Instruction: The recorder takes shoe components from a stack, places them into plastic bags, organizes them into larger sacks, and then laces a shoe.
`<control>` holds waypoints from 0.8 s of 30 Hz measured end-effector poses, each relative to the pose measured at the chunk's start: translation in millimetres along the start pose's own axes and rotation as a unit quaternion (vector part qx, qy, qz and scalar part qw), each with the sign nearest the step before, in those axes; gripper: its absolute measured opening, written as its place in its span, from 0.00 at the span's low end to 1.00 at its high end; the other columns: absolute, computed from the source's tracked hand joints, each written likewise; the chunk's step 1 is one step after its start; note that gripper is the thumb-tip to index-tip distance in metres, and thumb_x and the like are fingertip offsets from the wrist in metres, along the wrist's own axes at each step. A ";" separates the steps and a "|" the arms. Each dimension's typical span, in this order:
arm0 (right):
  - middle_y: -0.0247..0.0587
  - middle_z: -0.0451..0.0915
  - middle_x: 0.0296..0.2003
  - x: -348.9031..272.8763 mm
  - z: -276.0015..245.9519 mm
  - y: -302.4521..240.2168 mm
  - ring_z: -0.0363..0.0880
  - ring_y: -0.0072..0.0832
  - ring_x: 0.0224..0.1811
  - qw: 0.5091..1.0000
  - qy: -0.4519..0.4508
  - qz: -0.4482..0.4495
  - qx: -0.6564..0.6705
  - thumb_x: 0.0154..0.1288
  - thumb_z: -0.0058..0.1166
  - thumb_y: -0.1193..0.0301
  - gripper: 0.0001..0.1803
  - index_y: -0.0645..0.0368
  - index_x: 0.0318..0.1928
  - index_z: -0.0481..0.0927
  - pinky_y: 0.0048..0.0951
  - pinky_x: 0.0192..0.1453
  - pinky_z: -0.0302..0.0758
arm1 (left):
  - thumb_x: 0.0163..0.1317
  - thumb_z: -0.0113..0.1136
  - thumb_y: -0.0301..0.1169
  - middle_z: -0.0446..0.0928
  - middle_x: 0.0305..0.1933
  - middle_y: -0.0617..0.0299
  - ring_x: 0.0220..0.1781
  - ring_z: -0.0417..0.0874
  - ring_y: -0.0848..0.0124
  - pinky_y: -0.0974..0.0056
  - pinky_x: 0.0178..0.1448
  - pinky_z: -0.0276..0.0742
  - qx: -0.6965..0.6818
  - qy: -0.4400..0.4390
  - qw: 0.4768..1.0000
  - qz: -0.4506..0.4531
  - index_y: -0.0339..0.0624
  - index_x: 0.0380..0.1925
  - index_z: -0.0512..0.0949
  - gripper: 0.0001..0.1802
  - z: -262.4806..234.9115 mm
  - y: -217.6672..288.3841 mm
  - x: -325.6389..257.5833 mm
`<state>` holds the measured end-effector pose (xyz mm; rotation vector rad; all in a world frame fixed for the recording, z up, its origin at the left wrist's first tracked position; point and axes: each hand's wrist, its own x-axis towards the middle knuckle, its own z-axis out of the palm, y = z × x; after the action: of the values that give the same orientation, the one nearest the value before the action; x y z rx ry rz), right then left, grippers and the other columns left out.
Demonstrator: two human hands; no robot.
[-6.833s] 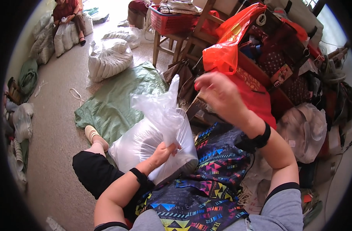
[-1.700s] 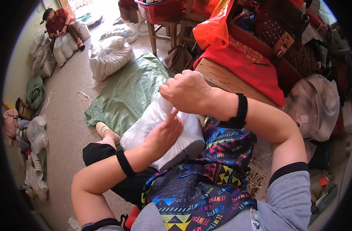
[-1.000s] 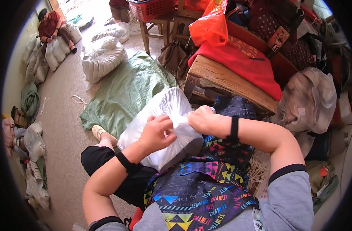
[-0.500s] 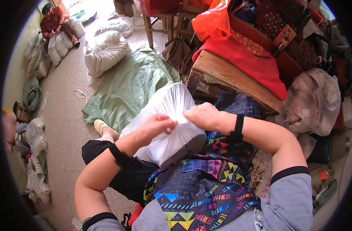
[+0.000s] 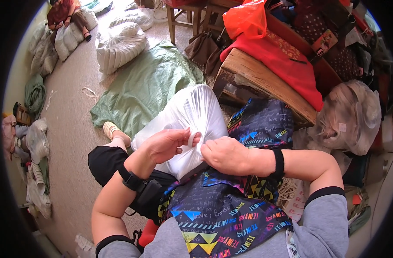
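Note:
A full white plastic bag rests at my lap, its top gathered into tight creases. My left hand is closed at the gathered neck, and a white twist of plastic curls round its fingers. Pressed close on the right, my right hand pinches the bunched end of the same bag. The fingertips of my right hand are partly hidden behind its knuckles. A dark patterned apron covers my lap below the bag.
A green woven sheet lies on the floor beyond the bag. Stuffed white sacks stand farther back, and a person sits far left. A wooden bench with red cloth is at right, beside a clear plastic bag.
Both hands have come closer together and lower, toward my body. The bag's neck is now drawn into a narrow twist, with a loop round my left fingers. The view has shifted slightly.

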<state>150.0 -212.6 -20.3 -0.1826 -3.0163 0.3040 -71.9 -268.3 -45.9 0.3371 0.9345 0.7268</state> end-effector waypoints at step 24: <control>0.46 0.74 0.42 35.1 30.5 50.8 0.76 0.47 0.46 0.946 0.075 0.012 0.315 0.48 0.59 0.80 0.21 0.58 0.45 0.70 0.38 0.47 0.75 | 0.53 0.55 0.19 0.71 0.43 0.64 0.45 0.74 0.75 0.69 0.55 0.68 0.312 0.213 0.844 0.381 0.36 0.38 0.76 0.11 11.9 -64.5 19.4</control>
<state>117.3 -164.4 -57.2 -0.1716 -2.6036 1.1632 -27.7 -300.6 -86.8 1.2113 1.4804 1.2448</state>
